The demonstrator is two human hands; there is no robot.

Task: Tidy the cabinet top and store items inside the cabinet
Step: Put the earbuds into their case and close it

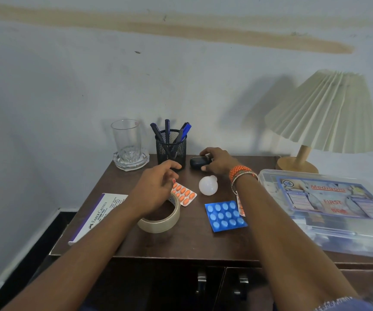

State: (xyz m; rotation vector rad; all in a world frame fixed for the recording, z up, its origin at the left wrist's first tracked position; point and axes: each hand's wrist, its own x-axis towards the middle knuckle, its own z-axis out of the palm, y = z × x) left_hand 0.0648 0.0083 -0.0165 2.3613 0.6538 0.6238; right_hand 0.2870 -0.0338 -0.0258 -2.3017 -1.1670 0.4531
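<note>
While the white box (95,217) at the left edge reads "FABER-CASTELL", the clear first-aid box (329,205) at far right shows "Medigold" and "FIRST" in red; smaller print is too blurred to read. All stands on a dark brown cabinet top (192,241) against a pale wall w/ a tan streak; two door handles show below. From left: a glass (126,140) in a glass dish, a tape roll (160,217), a mesh pen cup (171,147), an orange pill strip (184,194), a white bulb (208,185), a blue pill strip (225,215), a pleated lamp (322,117). The left hand (156,187) hovers above the tape roll, fingers loosely curled, holding nothing. The right hand (218,161) grips a small dark case (197,163) just beside the pen cup.
</note>
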